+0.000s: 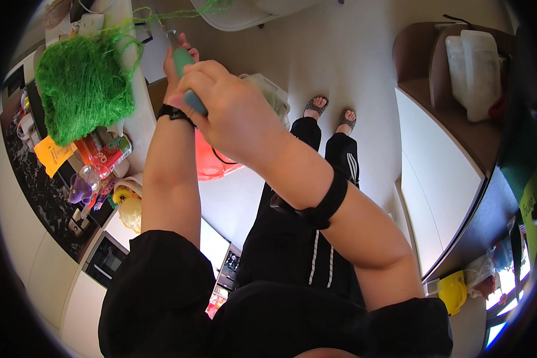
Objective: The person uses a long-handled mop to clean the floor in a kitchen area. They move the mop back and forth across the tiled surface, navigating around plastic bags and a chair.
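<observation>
My right hand (232,112) is closed around the green handle (183,60) of a tool, whose blue-green butt end shows below the fingers. A thin metal shaft points away from me towards a loose green strand (188,14); I cannot tell the tool's exact kind. Just behind it is my left hand (172,67), partly hidden by the handle and my right hand, with several fingertips bent upwards. Whether it holds anything is unclear. To the left, a thick bundle of fuzzy green yarn (87,85) lies at the pale table's edge, and strands run from it past the tool's tip.
An orange packet (55,154), a red printed package (112,154) and a purple toy (79,188) lie below the yarn. A red plastic bag (212,161) is beyond my left forearm. A white chair (237,15) stands ahead; a brown and white cabinet (434,174) is at right.
</observation>
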### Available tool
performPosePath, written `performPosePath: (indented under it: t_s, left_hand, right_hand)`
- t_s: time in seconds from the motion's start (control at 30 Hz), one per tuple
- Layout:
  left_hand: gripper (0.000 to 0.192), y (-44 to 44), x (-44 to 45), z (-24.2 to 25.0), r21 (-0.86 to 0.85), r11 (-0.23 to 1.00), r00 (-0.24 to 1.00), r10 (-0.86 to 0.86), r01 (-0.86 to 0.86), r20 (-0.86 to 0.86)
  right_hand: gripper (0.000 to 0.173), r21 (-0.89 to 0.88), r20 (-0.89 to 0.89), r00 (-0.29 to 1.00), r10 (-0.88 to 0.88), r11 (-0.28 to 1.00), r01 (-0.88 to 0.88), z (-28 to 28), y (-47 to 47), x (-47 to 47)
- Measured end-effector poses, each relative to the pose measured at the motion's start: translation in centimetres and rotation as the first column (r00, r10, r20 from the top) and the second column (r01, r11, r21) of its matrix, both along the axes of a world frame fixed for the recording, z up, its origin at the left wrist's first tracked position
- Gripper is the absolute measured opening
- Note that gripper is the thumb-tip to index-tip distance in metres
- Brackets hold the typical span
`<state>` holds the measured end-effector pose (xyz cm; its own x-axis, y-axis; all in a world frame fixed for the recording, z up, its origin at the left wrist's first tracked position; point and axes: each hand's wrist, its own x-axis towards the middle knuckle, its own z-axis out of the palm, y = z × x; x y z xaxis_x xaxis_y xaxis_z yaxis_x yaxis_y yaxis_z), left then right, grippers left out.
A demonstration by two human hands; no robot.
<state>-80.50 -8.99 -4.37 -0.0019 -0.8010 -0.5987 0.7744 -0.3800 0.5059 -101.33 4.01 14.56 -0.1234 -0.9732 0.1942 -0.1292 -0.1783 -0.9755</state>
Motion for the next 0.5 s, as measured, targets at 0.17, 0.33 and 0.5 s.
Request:
performPosePath:
  t_s: [0.17, 0.33, 0.5]
  left_hand:
    - [0.030, 0.3, -0.9, -0.7, 0.133, 0.986, 0.973, -0.128, 0.104, 0.194]
    - [0.023, 2.2, -1.5, -3.3, 0.171, 0.978, 0.979, -0.144, 0.119, 0.142]
    - [0.023, 5.4, -4.2, -1.7, 0.216, 0.969, 0.969, -0.164, 0.123, 0.184]
  right_hand:
    - [0.016, 0.077, -0.040, 0.998, -0.038, 0.996, 0.041, -1.0, 1.5, -1.6]
    - [0.017, 0.122, -0.046, 0.995, -0.086, 0.988, 0.091, -1.2, 5.6, -2.7]
    - [0.016, 0.183, -0.061, 0.984, -0.166, 0.967, 0.175, 0.5, 9.3, -4.0]
